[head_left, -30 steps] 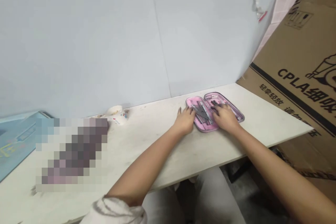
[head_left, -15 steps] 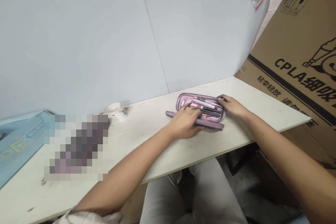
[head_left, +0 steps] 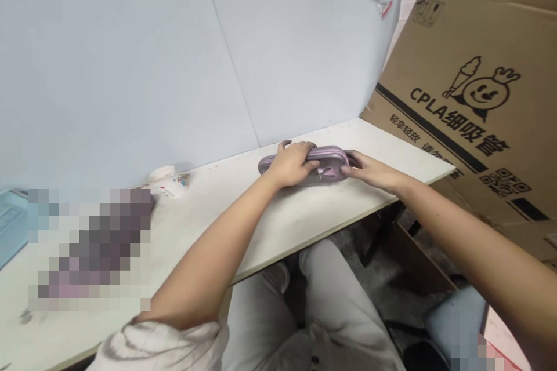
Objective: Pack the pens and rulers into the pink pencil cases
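A purple pencil case [head_left: 333,161] is on the white table, its lid folded down over the pens so that its contents are hidden. My left hand [head_left: 294,163] wraps over the left part of the case, with fingers on top and thumb along the near side. At the right end, my right hand [head_left: 366,171] grips the case between thumb and fingers. A small light-coloured mark shows on the near face of the case, too small to make out.
A white paper cup or roll [head_left: 164,179] lies at the back of the white table [head_left: 217,220]. Left of it is a pixelated dark purple thing [head_left: 98,243], beside a blue tray-like item [head_left: 13,223]. A large cardboard box [head_left: 487,23] leans at the right.
The pencil case was open with pens showing; now its lid is down. My left hand has moved from over the pens onto the outside of the case. The view has shifted right.
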The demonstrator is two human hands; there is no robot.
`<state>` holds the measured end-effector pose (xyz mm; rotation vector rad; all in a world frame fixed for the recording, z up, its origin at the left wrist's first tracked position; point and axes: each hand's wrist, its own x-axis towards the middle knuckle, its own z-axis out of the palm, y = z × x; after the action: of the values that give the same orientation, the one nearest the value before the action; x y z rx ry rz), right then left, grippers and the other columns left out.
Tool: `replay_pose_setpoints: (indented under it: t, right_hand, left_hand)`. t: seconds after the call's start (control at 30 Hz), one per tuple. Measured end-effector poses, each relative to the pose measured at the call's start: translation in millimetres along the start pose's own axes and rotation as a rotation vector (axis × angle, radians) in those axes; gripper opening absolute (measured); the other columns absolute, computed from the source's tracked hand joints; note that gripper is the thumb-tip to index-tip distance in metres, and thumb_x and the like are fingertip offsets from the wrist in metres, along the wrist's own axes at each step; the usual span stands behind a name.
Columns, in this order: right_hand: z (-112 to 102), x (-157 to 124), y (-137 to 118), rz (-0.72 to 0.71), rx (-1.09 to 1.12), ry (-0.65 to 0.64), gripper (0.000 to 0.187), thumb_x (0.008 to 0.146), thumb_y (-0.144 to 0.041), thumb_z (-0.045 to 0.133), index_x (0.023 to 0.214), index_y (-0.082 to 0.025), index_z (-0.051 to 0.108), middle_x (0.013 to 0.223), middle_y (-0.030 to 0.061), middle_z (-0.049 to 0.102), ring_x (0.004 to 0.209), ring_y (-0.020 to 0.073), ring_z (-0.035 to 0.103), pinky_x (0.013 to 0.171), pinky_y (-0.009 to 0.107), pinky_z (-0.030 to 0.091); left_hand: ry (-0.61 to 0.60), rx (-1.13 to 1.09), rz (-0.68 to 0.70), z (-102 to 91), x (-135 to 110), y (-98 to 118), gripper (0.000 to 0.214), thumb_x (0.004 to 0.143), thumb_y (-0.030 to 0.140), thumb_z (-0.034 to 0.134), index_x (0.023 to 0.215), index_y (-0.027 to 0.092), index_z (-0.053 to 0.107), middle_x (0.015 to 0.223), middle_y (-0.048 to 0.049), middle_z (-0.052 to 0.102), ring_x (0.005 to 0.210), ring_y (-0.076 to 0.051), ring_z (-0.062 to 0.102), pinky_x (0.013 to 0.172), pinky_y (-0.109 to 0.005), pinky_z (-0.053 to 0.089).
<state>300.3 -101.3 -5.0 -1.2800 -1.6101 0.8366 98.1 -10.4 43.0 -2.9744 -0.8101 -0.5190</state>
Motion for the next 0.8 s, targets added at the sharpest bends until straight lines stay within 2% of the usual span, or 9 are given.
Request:
replay_pose_setpoints:
  t: [0.07,0.13,0.23,0.33,0.47,0.63,0.8]
  right_hand:
    - [-0.7,-7.7,0.8,-0.023,0.008,-0.026,0.058,0.070,-0.039,0.065,0.121,-0.019,0.046,0.125,0.0078,0.052,0.116,0.0229,0.046,0.102,0.041,0.032]
    - [-1.7,-15.1,0.5,-0.016,0.036,-0.019,0.052,0.068,-0.033,0.067,0.115,-0.017,0.050,0.118,0.0078,0.057,0.109,0.0220,0.052,0.098,0.041,0.037]
    - [-5.6,-28.4,-1.8,0.109,0.059,0.012,0.030,0.070,-0.027,0.064,0.097,-0.015,0.056,0.094,0.0073,0.066,0.086,0.0187,0.061,0.085,0.039,0.047]
    - [-12.2,-45.3,-5.0,0.194,-0.038,0.074,0.009,0.075,-0.022,0.057,0.079,-0.014,0.058,0.073,0.0057,0.067,0.067,0.0146,0.061,0.074,0.033,0.050]
    - [-27.3,-69.4,-6.0,0.180,-0.275,0.140,0.008,0.075,-0.019,0.054,0.077,-0.014,0.060,0.070,0.0027,0.065,0.065,0.0125,0.059,0.070,0.027,0.048]
    - [-66.1,-104.6,6.8,0.184,-0.595,0.080,0.013,0.073,-0.023,0.056,0.081,-0.017,0.064,0.075,-0.0005,0.066,0.072,0.0132,0.057,0.071,0.024,0.042]
    - [-100.9,-141.0,14.5,0.246,-0.788,0.009,0.018,0.077,-0.026,0.048,0.079,-0.017,0.064,0.071,-0.0003,0.063,0.067,0.0115,0.053,0.065,0.022,0.039]
  left_hand:
    - [0.034,-0.068,-0.024,-3.7,-0.4,7.6,0.039,0.082,0.039,0.039,0.115,0.019,0.048,0.115,-0.0069,0.058,0.108,-0.024,0.050,0.098,-0.046,0.026]
    - [0.050,-0.125,-0.043,-6.7,-0.3,16.8,0.039,0.082,0.039,0.039,0.115,0.020,0.048,0.112,-0.0058,0.059,0.105,-0.023,0.052,0.096,-0.044,0.029]
    - [0.079,-0.199,-0.073,-8.8,-0.3,32.4,0.041,0.081,0.039,0.040,0.116,0.019,0.048,0.109,-0.0058,0.060,0.103,-0.024,0.053,0.094,-0.042,0.031]
    - [0.098,-0.262,-0.080,-8.0,-0.2,49.3,0.044,0.080,0.039,0.040,0.118,0.018,0.046,0.109,-0.0061,0.060,0.103,-0.024,0.052,0.092,-0.041,0.033]
    - [0.071,-0.241,-0.045,-3.1,4.1,72.4,0.045,0.080,0.038,0.039,0.120,0.018,0.045,0.112,-0.0063,0.059,0.105,-0.025,0.051,0.092,-0.041,0.033]
    - [0.027,-0.097,0.046,14.4,18.0,107.0,0.045,0.080,0.036,0.040,0.121,0.019,0.044,0.117,-0.0070,0.054,0.109,-0.027,0.046,0.095,-0.044,0.027]
    - [-0.028,0.055,0.123,38.2,31.7,143.3,0.044,0.080,0.037,0.041,0.120,0.019,0.045,0.119,-0.0090,0.051,0.112,-0.031,0.041,0.096,-0.049,0.021]
